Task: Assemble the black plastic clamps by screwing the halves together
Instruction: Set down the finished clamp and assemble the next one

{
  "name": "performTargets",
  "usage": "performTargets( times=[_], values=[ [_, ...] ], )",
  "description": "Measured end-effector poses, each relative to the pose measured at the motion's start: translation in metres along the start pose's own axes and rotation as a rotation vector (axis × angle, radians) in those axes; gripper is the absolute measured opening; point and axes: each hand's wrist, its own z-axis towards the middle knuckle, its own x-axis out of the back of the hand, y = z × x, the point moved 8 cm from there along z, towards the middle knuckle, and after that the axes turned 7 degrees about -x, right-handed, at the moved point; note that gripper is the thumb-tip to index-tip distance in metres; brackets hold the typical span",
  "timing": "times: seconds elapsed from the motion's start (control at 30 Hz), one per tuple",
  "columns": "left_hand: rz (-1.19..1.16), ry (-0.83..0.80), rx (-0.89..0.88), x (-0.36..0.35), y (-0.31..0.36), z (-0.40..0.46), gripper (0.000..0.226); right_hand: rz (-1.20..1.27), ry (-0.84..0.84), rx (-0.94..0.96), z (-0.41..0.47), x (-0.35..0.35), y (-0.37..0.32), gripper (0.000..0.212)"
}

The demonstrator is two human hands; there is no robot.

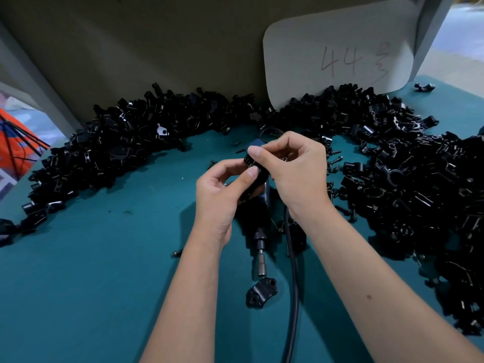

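Hands (262,174) pinch clamp (258,176) (black).

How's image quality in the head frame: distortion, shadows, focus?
Head view: wide-angle bending curves the table edge and the pile of clamp parts; soft shadow under both hands on the teal mat; left hand, right hand sharp; black parts lose detail.

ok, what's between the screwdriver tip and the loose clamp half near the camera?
Head view: only bare green tabletop between the screwdriver tip and the clamp half.

Two hands seen: left hand (222,189), right hand (293,166). One electric screwdriver (259,231), one card (337,51) counted. Clamp halves (408,179): uncountable heap.
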Motion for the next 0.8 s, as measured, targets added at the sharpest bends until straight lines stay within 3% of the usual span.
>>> performTargets(
  times=[0.1, 0.23, 0.37, 0.43, 0.6, 0.7, 0.8],
  values=[
    [0.019, 0.037, -0.011, 0.004, 0.000, 0.000, 0.019, -0.126, -0.011, 0.046, -0.005, -0.007, -0.004, 0.019],
    [0.009, 0.090, -0.014, 0.016, 0.004, 0.001, 0.011, -0.264, -0.145, 0.072, -0.003, -0.014, -0.008, 0.028],
    [-0.028, 0.106, -0.017, 0.019, 0.010, 0.003, 0.017, -0.315, -0.309, 0.067, 0.003, -0.011, -0.015, 0.019],
    [-0.093, 0.101, 0.027, 0.013, 0.007, 0.002, 0.015, -0.371, -0.275, 0.034, 0.013, 0.007, -0.015, 0.015],
    [-0.198, 0.095, 0.143, 0.002, -0.002, -0.002, 0.004, -0.993, -0.105, -0.091, 0.033, 0.065, 0.000, 0.012],
    [-0.232, 0.133, 0.176, 0.004, -0.005, -0.003, 0.007, -1.120, -0.052, -0.128, 0.030, 0.068, 0.005, 0.002],
    [-0.232, 0.141, 0.192, 0.006, -0.008, -0.003, 0.008, -1.221, -0.068, -0.147, 0.026, 0.061, 0.012, 0.017]
  ],
)
